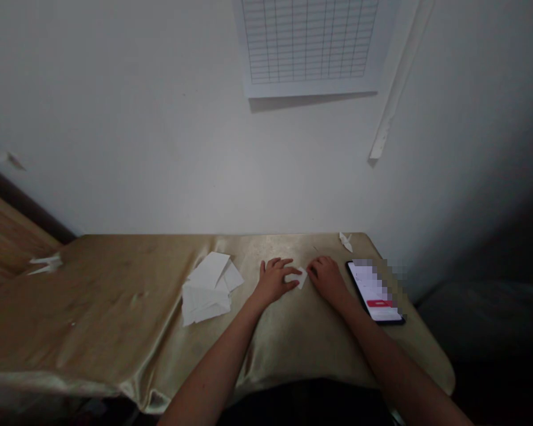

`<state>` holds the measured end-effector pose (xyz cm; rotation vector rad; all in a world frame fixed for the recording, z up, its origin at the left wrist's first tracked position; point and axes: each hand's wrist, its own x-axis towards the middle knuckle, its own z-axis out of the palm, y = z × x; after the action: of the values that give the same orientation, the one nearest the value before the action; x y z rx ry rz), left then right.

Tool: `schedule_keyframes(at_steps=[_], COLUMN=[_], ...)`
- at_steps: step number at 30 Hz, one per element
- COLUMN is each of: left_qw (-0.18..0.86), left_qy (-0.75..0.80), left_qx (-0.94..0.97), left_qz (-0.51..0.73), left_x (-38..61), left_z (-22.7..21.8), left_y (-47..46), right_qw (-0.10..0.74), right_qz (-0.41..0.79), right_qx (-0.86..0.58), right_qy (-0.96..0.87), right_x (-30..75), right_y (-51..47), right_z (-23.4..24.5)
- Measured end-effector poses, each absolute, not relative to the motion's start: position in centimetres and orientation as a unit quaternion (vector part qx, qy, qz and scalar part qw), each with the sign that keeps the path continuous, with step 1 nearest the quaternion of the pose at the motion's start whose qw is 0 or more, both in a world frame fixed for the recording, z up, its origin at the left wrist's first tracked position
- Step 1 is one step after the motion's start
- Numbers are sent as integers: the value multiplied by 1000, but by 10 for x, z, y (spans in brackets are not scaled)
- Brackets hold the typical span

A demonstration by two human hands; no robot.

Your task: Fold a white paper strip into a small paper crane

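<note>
On the satin-covered table (115, 307), folded paper (298, 277) lies between both hands. Left hand (273, 281): palm down, fingers half curled, tips at the paper. Right hand (326, 279): palm down, fingers curled, touching the paper's right edge. Grip by either hand cannot be told. Paper stack (209, 287) lies left; phone (373, 291) just right; paper crane (345, 241) at far edge.
</note>
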<state>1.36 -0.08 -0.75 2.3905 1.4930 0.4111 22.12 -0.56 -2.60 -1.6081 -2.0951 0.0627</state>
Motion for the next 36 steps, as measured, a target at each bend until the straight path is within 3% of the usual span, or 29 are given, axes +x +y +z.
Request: schedule_keyframes(at_steps=[6,36], left_qw=[148,152], left_qy=[522,524], left_qx=[829,825], left_qz=[138,148], left_x=[14,12], left_z=[-6,-11], left_y=[-2,0], right_qw=[283,258], right_qz=[51,116], right_qx=[-568,-560], right_qy=[-771,-779], right_x=[226,224], right_y=[-7,-21], right_z=[-29,-13])
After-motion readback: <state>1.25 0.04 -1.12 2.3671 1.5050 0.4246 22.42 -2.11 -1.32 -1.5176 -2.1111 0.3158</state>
